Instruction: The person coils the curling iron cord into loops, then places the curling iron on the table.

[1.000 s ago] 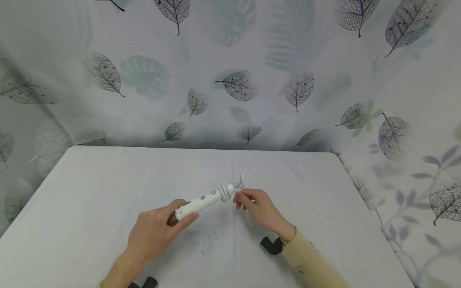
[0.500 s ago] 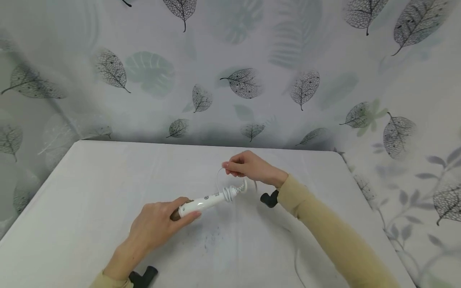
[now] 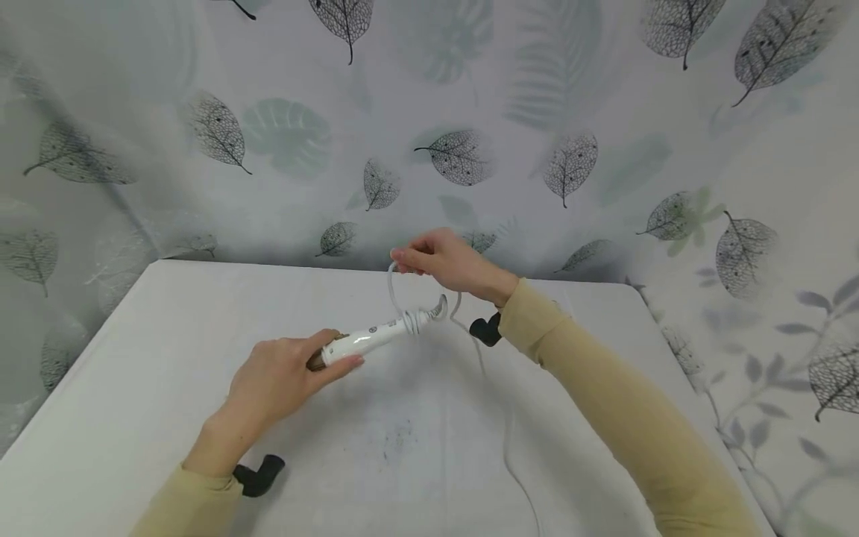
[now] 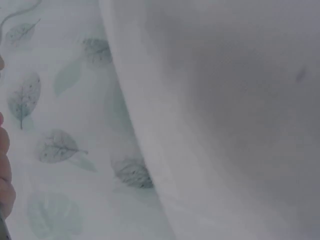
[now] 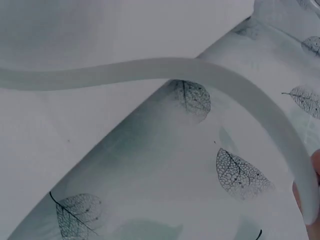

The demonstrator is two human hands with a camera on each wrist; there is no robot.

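A white curling iron (image 3: 365, 341) with a brownish end is held tilted above the table by my left hand (image 3: 268, 384), which grips it at that brownish end. Its white cord (image 3: 391, 287) is coiled round the far end of the handle. My right hand (image 3: 452, 261) pinches a stretch of this cord and holds it up in a loop above the coils. In the right wrist view the cord (image 5: 150, 69) arches up close to the lens, with fingertips (image 5: 316, 161) at the right edge. Only a few fingers (image 4: 5, 170) show at the left wrist view's edge.
A white-covered table (image 3: 201, 313) lies under both hands, with faint dark marks near its middle. The loose cord trails down to the table's near side. Black pieces (image 3: 260, 476) sit at both wrists. Leaf-patterned curtain (image 3: 288, 142) surrounds the table.
My right hand has risen up and away from the handle, drawing out a loop of cord. My left hand and the curling iron have shifted slightly up in the head view.
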